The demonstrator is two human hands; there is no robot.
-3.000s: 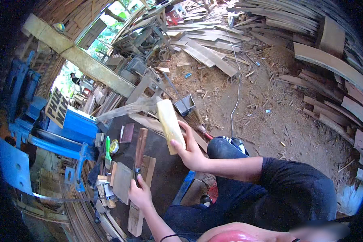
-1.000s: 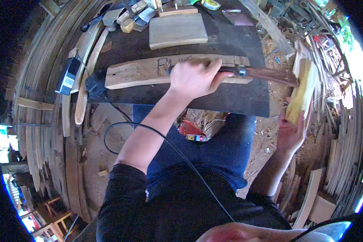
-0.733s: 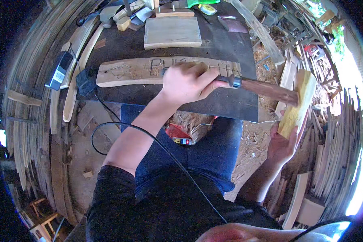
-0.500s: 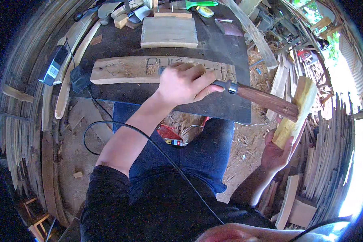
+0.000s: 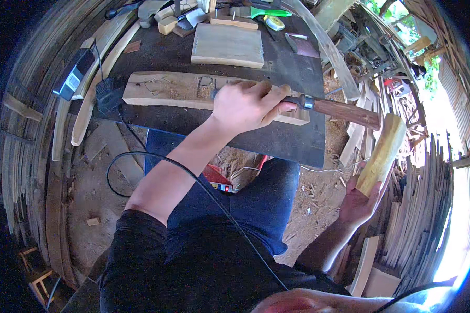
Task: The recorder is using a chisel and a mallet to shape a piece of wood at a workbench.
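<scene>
My left hand [image 5: 245, 107] is closed around the metal shank of a chisel, just behind its ferrule. The brown wooden chisel handle [image 5: 347, 113] points right, while the hand hides most of the blade. Under that hand lies a long pale plank [image 5: 156, 89] with drawn or carved marks, partly covered by the hand and forearm. The blade end is down by these marks; whether it touches the wood I cannot tell. My right hand [image 5: 357, 203] grips the lower end of a thick yellowish wooden block [image 5: 381, 156]. The block's upper part is right beside the handle's butt end.
Behind the plank, a pale square board [image 5: 227, 46] lies on the dark table [image 5: 277, 138]. A green-handled tool [image 5: 269, 12], a tape measure [image 5: 273, 22] and a sandpaper piece [image 5: 302, 47] sit farther back. A black cable [image 5: 209, 193] loops across my left arm. Stacked timber lines both sides.
The wooden block has shifted from across the handle's end to just beyond it. The chisel handle now lies flatter, its butt end higher in view. My left hand keeps its grip.
</scene>
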